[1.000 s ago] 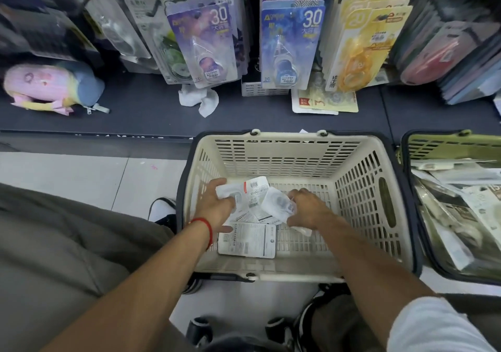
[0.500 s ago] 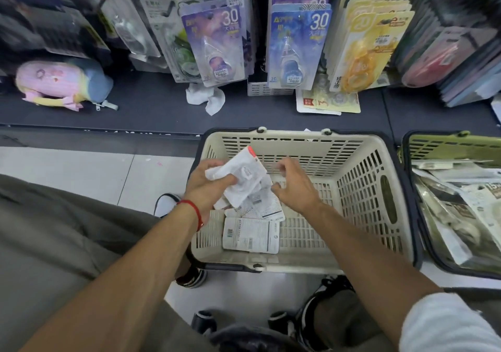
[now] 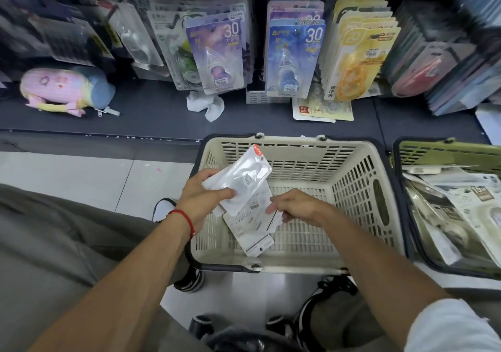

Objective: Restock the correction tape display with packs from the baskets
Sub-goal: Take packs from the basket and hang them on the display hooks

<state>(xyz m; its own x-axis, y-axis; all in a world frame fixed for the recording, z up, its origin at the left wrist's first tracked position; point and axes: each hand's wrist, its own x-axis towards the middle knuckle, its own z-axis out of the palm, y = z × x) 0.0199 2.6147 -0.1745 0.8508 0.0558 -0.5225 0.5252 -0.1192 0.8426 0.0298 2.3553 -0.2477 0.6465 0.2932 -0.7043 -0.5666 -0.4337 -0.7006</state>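
Gripping glossy flat packs [image 3: 238,181], hands [image 3: 202,196] over slatted basket [image 3: 352,178].

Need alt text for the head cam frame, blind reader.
Over a beige basket, the left hand holds white packs and the right hand pinches another pack. Correction tape display hangs behind; a green basket of packs sits right.

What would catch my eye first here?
Two hands over a cream basket in the middle: the left hand grips white packs, the right hand pinches another. Behind, hanging purple, blue and yellow packs; a pastel plush lies far left.
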